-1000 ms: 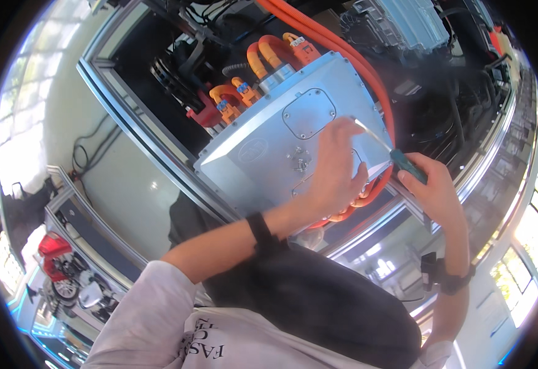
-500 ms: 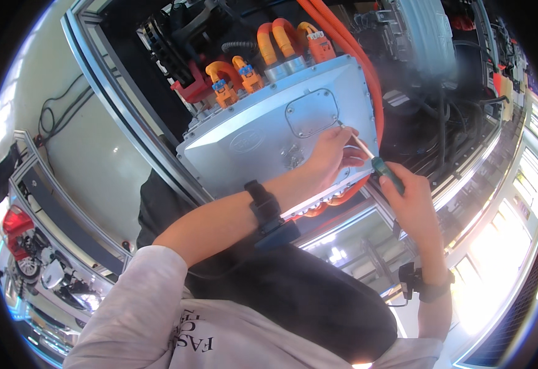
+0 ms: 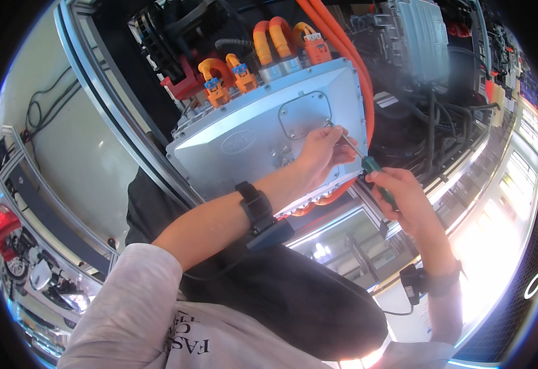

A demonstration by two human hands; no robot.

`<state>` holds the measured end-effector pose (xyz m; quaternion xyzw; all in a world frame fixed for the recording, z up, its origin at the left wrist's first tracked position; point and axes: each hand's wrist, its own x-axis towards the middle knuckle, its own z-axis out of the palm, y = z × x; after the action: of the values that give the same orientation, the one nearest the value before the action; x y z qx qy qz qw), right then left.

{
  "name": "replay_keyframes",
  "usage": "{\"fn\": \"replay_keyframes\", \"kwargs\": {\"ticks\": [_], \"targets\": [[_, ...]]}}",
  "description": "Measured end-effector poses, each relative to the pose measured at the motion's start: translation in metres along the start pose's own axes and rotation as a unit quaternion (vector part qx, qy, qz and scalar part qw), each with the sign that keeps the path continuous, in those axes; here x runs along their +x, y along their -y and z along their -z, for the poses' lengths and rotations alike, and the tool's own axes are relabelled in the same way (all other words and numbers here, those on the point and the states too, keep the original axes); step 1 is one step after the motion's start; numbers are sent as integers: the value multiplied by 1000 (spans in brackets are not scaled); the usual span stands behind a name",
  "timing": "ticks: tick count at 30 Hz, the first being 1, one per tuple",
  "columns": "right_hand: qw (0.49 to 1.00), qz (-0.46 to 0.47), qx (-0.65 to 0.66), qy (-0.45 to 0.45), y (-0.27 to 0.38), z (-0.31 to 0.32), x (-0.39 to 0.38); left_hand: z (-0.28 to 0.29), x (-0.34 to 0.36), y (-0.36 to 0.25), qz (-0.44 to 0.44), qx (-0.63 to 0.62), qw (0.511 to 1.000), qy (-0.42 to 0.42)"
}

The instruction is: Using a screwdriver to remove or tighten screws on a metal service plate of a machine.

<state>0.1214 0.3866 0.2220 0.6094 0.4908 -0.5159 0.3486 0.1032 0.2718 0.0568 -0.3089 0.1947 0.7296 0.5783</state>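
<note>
My right hand (image 3: 399,194) is wrapped round the green handle of a screwdriver (image 3: 372,166), whose metal shaft slants up and left. My left hand (image 3: 325,155) pinches thumb and forefinger about the shaft near its tip; the other fingers are loosely curled. The tip meets the lower right corner of a rounded cover plate (image 3: 303,117), though my fingers partly hide the contact. This plate sits on the sloping face of a large silver metal housing (image 3: 213,166). Several small metal screws (image 3: 281,155) lie together on that face, left of my left hand.
Orange cables (image 3: 270,43) with orange connectors (image 3: 244,80) rise along the housing's far edge. A thick orange conduit (image 3: 358,86) runs down its right side. An aluminium frame rail (image 3: 106,104) stands at left, and black hoses (image 3: 432,123) hang at right.
My right hand has changed its grip, with its fingers now curled further round the handle. My left hand stays by the tip. The whole view has shifted slightly.
</note>
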Motion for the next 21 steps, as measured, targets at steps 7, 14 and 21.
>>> {"fn": "replay_keyframes", "kwargs": {"ticks": [7,14,21], "targets": [[997,-75,-8,34,38,-11,5,0,-2,-7,23,-69,997,-34],[969,-74,-233,-25,52,-23,3,-5,2,-6,40,-132,990,-23],[824,62,-553,-105,47,-33,6,4,2,-5,59,-149,987,-13]]}}
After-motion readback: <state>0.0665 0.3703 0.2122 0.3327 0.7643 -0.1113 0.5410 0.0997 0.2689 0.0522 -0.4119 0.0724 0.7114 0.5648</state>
